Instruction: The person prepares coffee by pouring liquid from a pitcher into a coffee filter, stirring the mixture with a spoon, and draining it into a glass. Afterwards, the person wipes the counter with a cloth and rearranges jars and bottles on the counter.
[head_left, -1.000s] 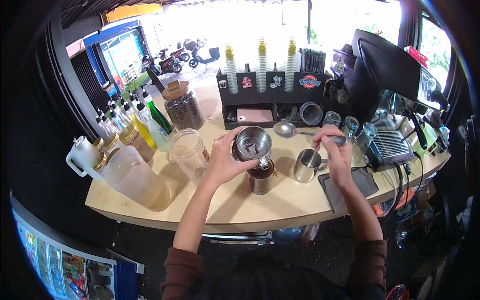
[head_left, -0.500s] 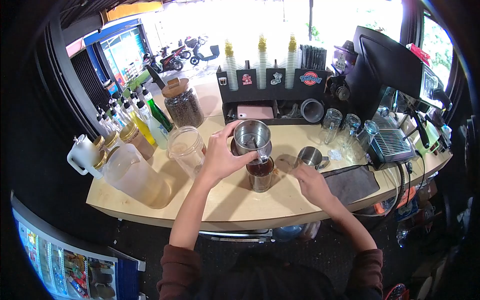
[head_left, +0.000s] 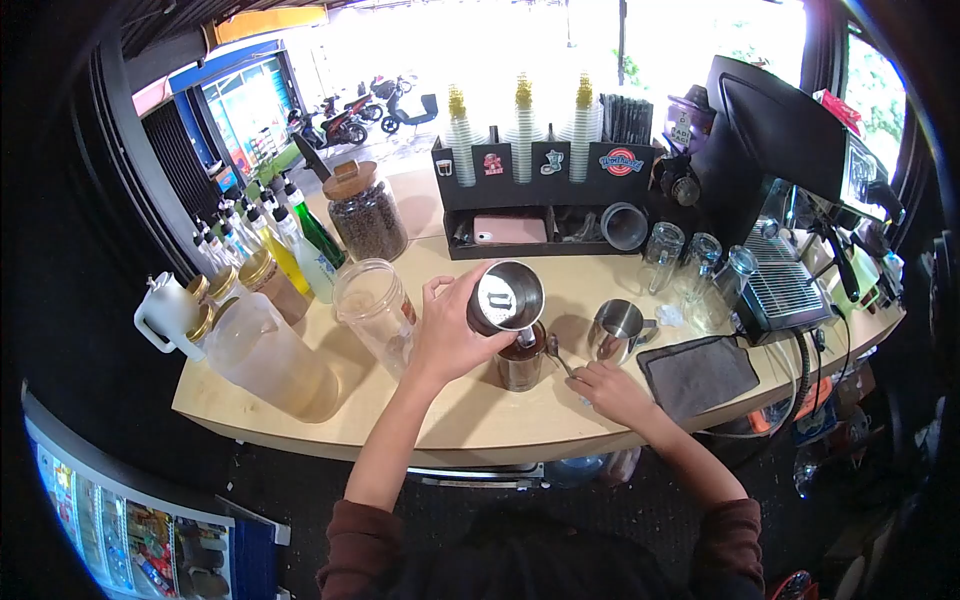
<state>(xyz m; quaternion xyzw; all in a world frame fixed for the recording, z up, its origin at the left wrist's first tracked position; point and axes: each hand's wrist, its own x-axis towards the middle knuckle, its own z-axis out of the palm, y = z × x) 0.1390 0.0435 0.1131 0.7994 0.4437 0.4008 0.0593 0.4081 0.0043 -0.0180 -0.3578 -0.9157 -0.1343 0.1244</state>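
Observation:
In the head view, my left hand [head_left: 449, 325] is closed around a steel milk pitcher [head_left: 535, 292], which has something white inside. The pitcher tilts over a glass [head_left: 521, 374] of dark brown drink and hides part of the glass's rim. Whether anything flows from its spout cannot be made out. My right hand [head_left: 613, 392] grips a metal spoon [head_left: 556, 352] by its handle, the bowl end just right of the glass. Behind that hand stands a second steel pitcher [head_left: 617, 325], apart from it.
A clear plastic jar [head_left: 372, 305] and a large cloudy jug [head_left: 270, 350] stand at left. Several syrup bottles [head_left: 318, 238] and a coffee bean jar [head_left: 367, 215] are behind them. A dark cloth [head_left: 698, 373], upturned glasses [head_left: 700, 262] and an espresso machine [head_left: 790, 285] are at right.
The pitcher in my left hand has tipped further and come slightly nearer, showing its white contents. My right hand has moved nearer and lower, and the spoon now shows clearly.

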